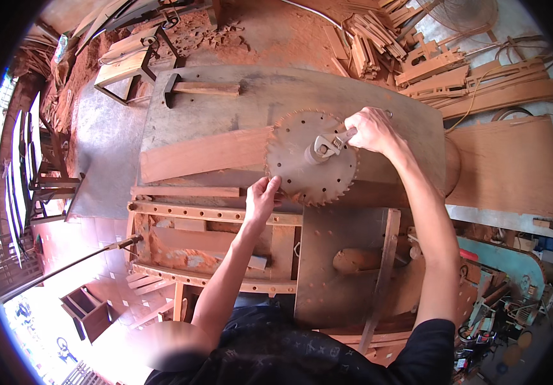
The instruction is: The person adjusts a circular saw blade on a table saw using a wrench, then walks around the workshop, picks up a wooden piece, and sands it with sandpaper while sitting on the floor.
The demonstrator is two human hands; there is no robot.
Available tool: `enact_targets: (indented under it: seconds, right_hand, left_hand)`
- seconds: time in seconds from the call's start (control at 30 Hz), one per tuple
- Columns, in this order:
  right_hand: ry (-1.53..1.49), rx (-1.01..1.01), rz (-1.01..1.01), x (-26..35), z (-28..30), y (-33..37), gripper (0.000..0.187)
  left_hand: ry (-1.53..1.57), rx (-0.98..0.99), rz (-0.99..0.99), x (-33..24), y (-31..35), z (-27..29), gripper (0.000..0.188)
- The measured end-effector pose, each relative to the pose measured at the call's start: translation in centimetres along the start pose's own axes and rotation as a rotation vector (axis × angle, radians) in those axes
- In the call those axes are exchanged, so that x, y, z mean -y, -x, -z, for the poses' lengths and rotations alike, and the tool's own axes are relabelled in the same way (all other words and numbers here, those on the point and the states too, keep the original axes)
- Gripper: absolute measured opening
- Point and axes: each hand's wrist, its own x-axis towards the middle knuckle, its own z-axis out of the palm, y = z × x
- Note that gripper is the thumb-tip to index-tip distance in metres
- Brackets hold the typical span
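Note:
A round toothed saw blade (297, 147), grey with dark holes, stands in front of me over the metal table. At its centre, an adjustable wrench (327, 147) has its jaws around the nut of the arbor (317, 153). My right hand (371, 130) is closed around the wrench's handle, to the right of the blade. Down at the blade's lower left rim, my left hand (263, 197) pinches the toothed edge between thumb and fingers. Part of the left fingers is hidden behind the blade.
A hammer (199, 89) lies on the far left of the metal table (263, 86). A reddish board (206, 156) rests left of the blade. Nearer me is a wooden frame (218, 212) with sawdust. Stacked timber (481, 90) lies far right, with a broad wooden panel (501, 167) nearer.

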Motion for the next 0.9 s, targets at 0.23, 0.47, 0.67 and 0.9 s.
enact_targets:
  seconds: [0.23,0.47,0.67,0.9]
  right_hand:
    - [0.071,-0.059,-0.514,5.6,-2.0,3.5,0.020]
    - [-0.103,-0.011,-0.172,3.5,1.2,5.4,0.052]
    - [0.004,-0.021,-0.159,2.9,1.4,6.1,0.070]
    - [0.145,-0.121,-0.191,2.9,-0.1,6.6,0.071]
  left_hand:
    - [0.033,-0.093,-0.032,0.9,-0.5,0.1,0.038]
    - [-0.031,-0.067,-0.031,0.3,-0.4,-0.1,0.040]
    - [0.024,-0.039,0.039,-0.5,0.3,-0.2,0.037]
    - [0.061,0.016,0.070,-0.5,-0.1,0.1,0.037]
